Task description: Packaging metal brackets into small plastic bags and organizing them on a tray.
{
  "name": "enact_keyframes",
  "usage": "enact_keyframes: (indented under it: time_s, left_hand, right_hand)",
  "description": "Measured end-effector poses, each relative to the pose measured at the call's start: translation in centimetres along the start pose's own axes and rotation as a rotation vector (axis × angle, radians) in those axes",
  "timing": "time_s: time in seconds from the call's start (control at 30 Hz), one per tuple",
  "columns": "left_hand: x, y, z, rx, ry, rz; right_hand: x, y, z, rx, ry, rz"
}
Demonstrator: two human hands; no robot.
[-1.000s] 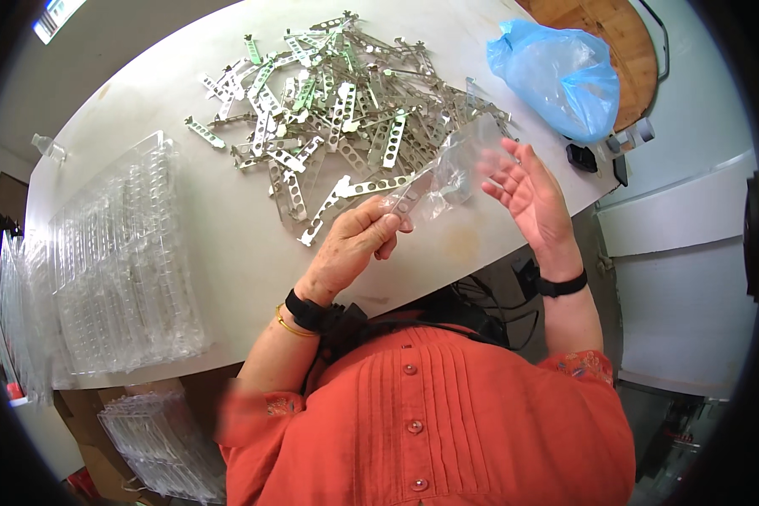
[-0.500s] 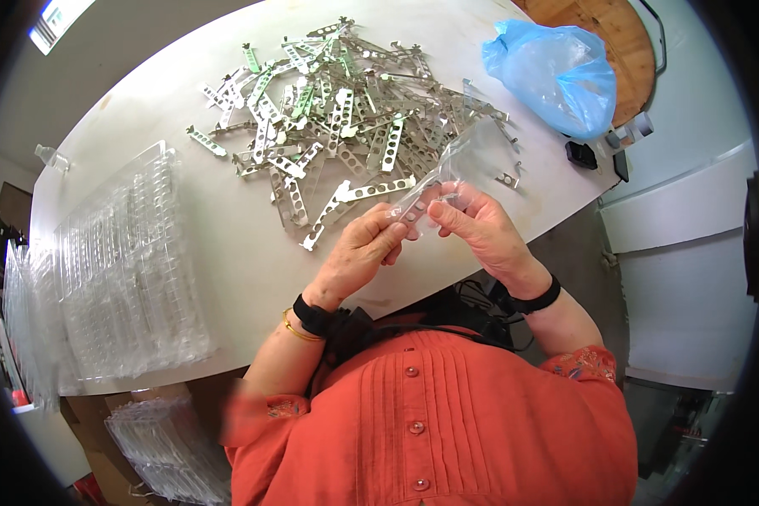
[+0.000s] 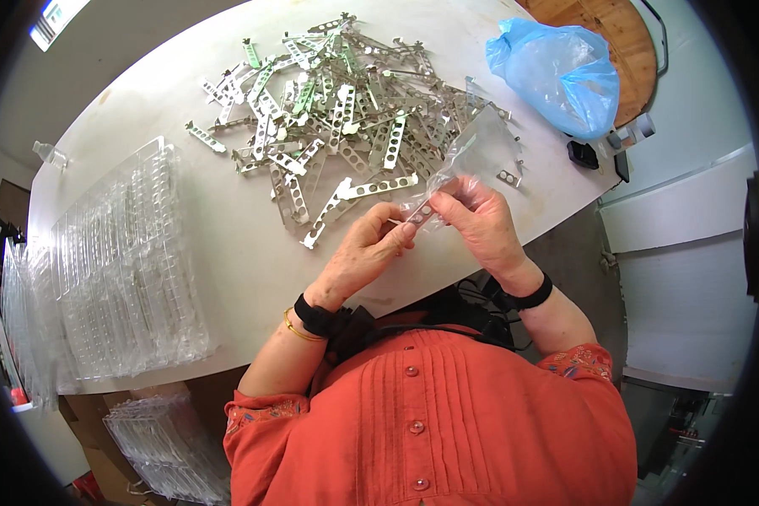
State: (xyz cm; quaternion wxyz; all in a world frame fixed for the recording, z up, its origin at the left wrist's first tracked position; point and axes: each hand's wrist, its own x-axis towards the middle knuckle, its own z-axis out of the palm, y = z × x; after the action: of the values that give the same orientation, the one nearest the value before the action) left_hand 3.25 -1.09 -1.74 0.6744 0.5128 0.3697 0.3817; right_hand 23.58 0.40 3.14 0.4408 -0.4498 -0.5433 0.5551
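Note:
In front of me, at the near side of the table, I hold a perforated metal bracket with a clear plastic bag around or against it. My left hand pinches the bracket's near end between thumb and fingers. My right hand is closed on the bag, its thumb pressing near the bracket's far end. Loose film spreads up and away from the right fingers. How far the bracket sits inside the bag is hard to tell. Just beyond my hands lies a heap of similar metal brackets, silvery with round holes.
Stacked clear plastic trays cover the table's left side, with more trays below its edge. A blue plastic bag lies at the far right, near a small black object. A small clear bottle stands far left.
My right hand has shifted slightly along the bracket, and its thumb now presses lower. The film is gathered more around the bracket. The left hand stays nearly in place.

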Motion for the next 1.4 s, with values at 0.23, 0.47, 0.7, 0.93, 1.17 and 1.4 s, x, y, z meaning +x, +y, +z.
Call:
enact_keyframes:
  time_s: [0.23, 0.47, 0.7, 0.93, 1.17, 1.4]
  left_hand:
    - [-0.1, 0.5, -0.2, -0.028, -0.028, -0.030]
    - [-0.1, 0.3, -0.4, -0.097, -0.067, -0.021]
    - [-0.3, 0.6, -0.3, -0.090, -0.096, -0.050]
    - [-0.3, 0.9, 0.0, -0.161, -0.077, -0.070]
    - [-0.1, 0.9, -0.3, -0.176, -0.166, -0.042]
    - [-0.1, 0.7, -0.4, -0.199, -0.113, -0.030]
  right_hand:
    - [0.2, -0.6, -0.6, 0.021, -0.004, -0.003]
    - [0.0, -0.5, 0.5, 0.141, -0.136, 0.045]
    - [-0.4, -0.3, 0.0, -0.020, -0.268, 0.234]
    - [-0.6, 0.3, 0.4, -0.034, -0.277, 0.281]
    - [-0.2, 0.3, -0.4, -0.058, -0.407, 0.374]
    - [-0.7, -2.1, -0.3, -0.152, -0.322, 0.293]
